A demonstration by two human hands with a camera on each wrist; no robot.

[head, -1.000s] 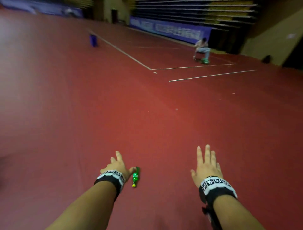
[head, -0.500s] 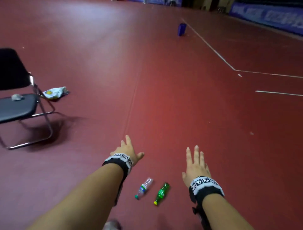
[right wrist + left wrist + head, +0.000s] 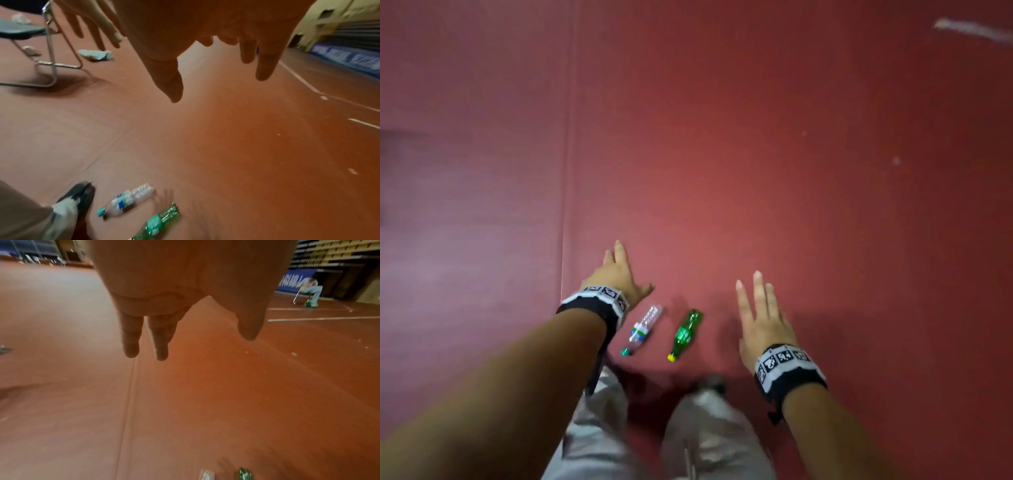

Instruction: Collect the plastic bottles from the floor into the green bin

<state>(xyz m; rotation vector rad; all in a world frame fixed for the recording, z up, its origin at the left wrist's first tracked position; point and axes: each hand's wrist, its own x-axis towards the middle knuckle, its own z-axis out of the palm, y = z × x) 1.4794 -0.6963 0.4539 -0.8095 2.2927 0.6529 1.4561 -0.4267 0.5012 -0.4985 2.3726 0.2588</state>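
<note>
Two plastic bottles lie side by side on the red floor just ahead of my feet: a clear bottle (image 3: 642, 329) (image 3: 127, 201) with a teal cap, and a green bottle (image 3: 685, 334) (image 3: 159, 223) with a yellow cap. My left hand (image 3: 618, 274) (image 3: 185, 324) hovers above the floor, up and left of the clear bottle, fingers spread, holding nothing. To the right of the green bottle, my right hand (image 3: 760, 318) (image 3: 216, 65) is raised with straight fingers, also empty. No green bin shows in any view.
A folding chair (image 3: 41, 48) with metal legs stands to the left, with a crumpled wrapper (image 3: 96, 55) on the floor by it. A person (image 3: 311, 290) crouches far off by blue banners. My shoe (image 3: 80, 194) is beside the clear bottle. White court lines (image 3: 304, 81) run at right.
My view has tilted down and come closer, so both bottles now lie between my hands just ahead of my feet. Both hands stay spread and empty.
</note>
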